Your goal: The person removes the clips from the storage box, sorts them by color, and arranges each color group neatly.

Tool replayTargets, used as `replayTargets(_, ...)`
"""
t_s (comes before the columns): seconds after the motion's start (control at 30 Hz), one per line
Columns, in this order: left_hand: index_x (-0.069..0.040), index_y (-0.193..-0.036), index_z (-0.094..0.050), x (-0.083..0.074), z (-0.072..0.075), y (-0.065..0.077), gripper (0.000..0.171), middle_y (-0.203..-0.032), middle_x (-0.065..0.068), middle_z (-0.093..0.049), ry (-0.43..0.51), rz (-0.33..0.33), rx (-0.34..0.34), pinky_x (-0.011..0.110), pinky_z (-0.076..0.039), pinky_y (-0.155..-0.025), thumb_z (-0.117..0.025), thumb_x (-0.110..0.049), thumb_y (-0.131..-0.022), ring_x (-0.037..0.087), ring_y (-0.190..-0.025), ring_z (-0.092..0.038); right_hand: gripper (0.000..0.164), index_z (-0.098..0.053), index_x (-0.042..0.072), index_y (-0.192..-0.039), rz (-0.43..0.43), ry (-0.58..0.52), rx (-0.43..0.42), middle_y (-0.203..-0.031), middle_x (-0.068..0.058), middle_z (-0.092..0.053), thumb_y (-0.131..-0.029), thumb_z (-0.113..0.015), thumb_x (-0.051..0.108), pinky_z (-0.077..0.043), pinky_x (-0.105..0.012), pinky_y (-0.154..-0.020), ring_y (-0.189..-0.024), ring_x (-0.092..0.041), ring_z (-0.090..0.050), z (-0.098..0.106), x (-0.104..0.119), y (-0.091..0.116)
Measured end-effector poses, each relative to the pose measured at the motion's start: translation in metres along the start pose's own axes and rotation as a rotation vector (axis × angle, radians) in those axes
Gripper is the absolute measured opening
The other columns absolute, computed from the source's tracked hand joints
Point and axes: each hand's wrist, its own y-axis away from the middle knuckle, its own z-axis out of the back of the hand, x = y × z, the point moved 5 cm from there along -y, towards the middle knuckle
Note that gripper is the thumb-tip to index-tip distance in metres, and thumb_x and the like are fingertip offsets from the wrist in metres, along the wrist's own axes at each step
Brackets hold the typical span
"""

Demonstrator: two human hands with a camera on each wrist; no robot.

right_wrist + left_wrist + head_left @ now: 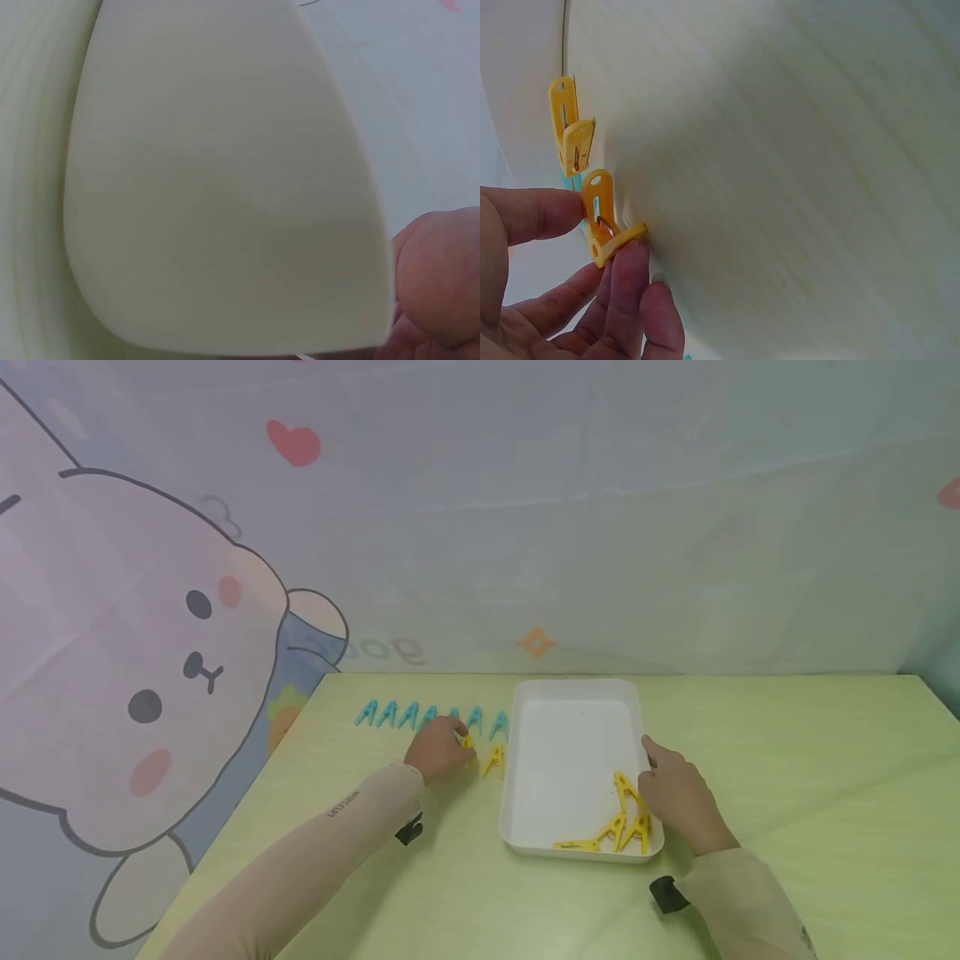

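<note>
My left hand [438, 750] pinches a yellow clothespin [598, 196] between thumb and fingers, close to the table surface. Just to its right, another yellow clothespin [493, 762] stands beside the white tray [507, 806]. Behind the left hand runs a row of several teal clothespins [408, 714], partly covered by that hand. My right hand [686, 797] grips the tray's right rim, and in the right wrist view its thumb [442, 274] shows by the edge. Several yellow clothespins [617, 828] lie in the tray's near right corner.
The pale green table [810, 793] carries everything and ends at a printed cloth backdrop [600, 568]. A large cartoon animal is printed on the cloth at left. Each wrist wears a black device, one below the right hand [667, 895].
</note>
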Motion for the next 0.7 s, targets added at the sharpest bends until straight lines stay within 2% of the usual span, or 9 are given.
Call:
replayTargets(0.23, -0.007, -0.104, -0.064, 0.004, -0.003, -0.002, 0.034, -0.102, 0.007, -0.063, -0.029, -0.002, -0.002, 0.036, -0.049, -0.069, -0.064, -0.020, -0.073, 0.019, -0.080, -0.059, 0.061, -0.017, 0.000, -0.143, -0.004, 0.019, -0.002, -0.139, -0.025, -0.028, -0.084, -0.029, 0.008, -0.029, -0.031, -0.048, -0.052, -0.017, -0.027, -0.001, -0.001, -0.001)
replayTargets(0.33, -0.007, -0.106, -0.063, 0.002, -0.001, 0.001, 0.037, -0.100, 0.006, -0.064, -0.043, 0.008, 0.001, 0.037, -0.048, -0.065, -0.063, -0.022, -0.073, 0.019, -0.075, -0.058, 0.060, -0.018, -0.001, -0.142, 0.002, 0.020, -0.006, -0.138, -0.026, -0.029, -0.084, -0.029, 0.008, -0.029, -0.030, -0.047, -0.050, -0.016, -0.027, -0.001, -0.001, 0.000)
replayTargets(0.47, -0.009, -0.111, -0.061, -0.001, 0.004, 0.003, 0.041, -0.086, 0.002, -0.064, -0.060, 0.012, -0.018, 0.034, -0.046, -0.053, -0.061, -0.026, -0.074, 0.016, -0.063, -0.056, 0.060, -0.019, -0.003, -0.142, 0.012, 0.012, -0.014, -0.137, -0.027, -0.031, -0.084, -0.029, 0.008, -0.029, -0.028, -0.044, -0.046, -0.013, -0.023, -0.001, 0.000, 0.001)
replayTargets(0.57, -0.010, -0.113, -0.060, -0.005, 0.009, 0.004, 0.040, -0.079, -0.001, -0.061, -0.041, -0.004, -0.072, 0.032, -0.043, -0.048, -0.059, -0.028, -0.077, 0.015, -0.058, -0.055, 0.059, -0.020, -0.003, -0.141, 0.016, 0.007, -0.021, -0.137, -0.027, -0.031, -0.084, -0.029, 0.008, -0.028, -0.027, -0.044, -0.045, -0.012, -0.022, 0.000, 0.000, 0.002)
replayTargets(0.7, -0.011, -0.116, -0.057, -0.015, 0.017, 0.006, 0.041, -0.087, 0.002, -0.058, 0.001, -0.074, -0.200, 0.031, -0.042, -0.050, -0.058, -0.028, -0.079, 0.015, -0.060, -0.052, 0.059, -0.020, -0.003, -0.141, 0.015, 0.013, -0.024, -0.136, -0.028, -0.031, -0.084, -0.028, 0.008, -0.028, -0.029, -0.046, -0.047, -0.013, -0.023, 0.000, 0.000, 0.002)
